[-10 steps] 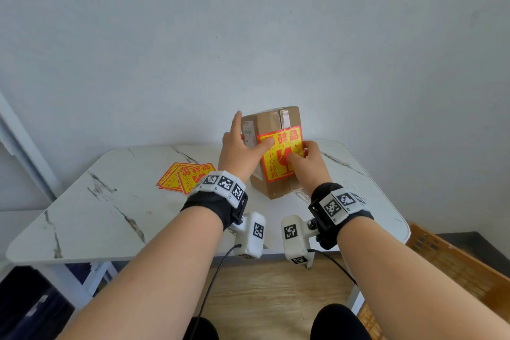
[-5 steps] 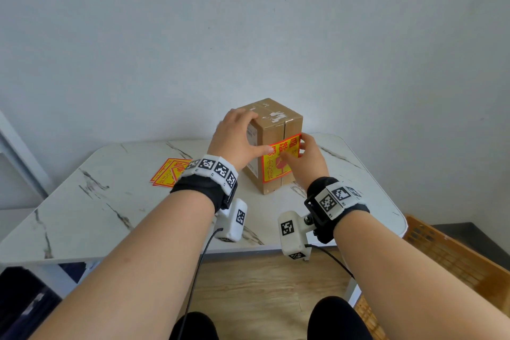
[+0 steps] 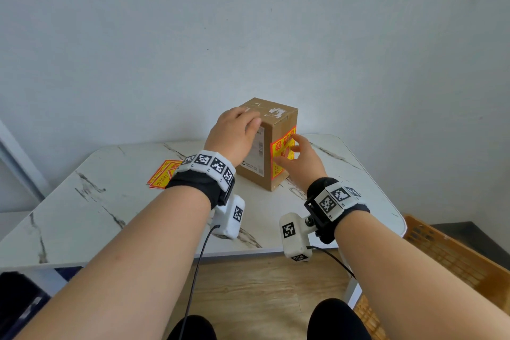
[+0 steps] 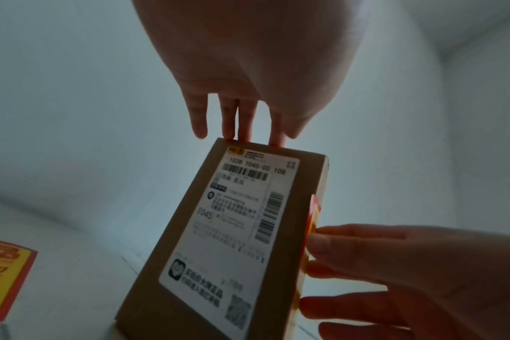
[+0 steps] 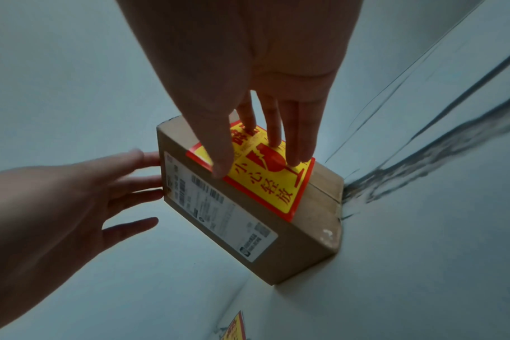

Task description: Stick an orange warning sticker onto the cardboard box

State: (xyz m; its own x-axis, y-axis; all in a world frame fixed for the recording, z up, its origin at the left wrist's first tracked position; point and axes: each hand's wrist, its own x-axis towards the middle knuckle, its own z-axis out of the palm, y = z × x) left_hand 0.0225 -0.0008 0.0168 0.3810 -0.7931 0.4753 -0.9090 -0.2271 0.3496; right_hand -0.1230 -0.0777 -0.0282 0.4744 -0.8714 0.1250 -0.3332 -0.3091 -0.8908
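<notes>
The cardboard box [image 3: 271, 143] stands upright near the far edge of the marble table [image 3: 82, 201]. The left hand [image 3: 234, 136] rests straight, relaxed fingers on its top, probably to brace it. The right hand [image 3: 299, 163] lays flat fingers on the orange warning sticker [image 5: 265, 174], already stuck to the box's right face, seemingly smoothing it down. Spare stickers [image 3: 162, 174] lie toward the table's left. A wicker basket [image 3: 455, 259] sits beside the table; its contents are hidden.
</notes>
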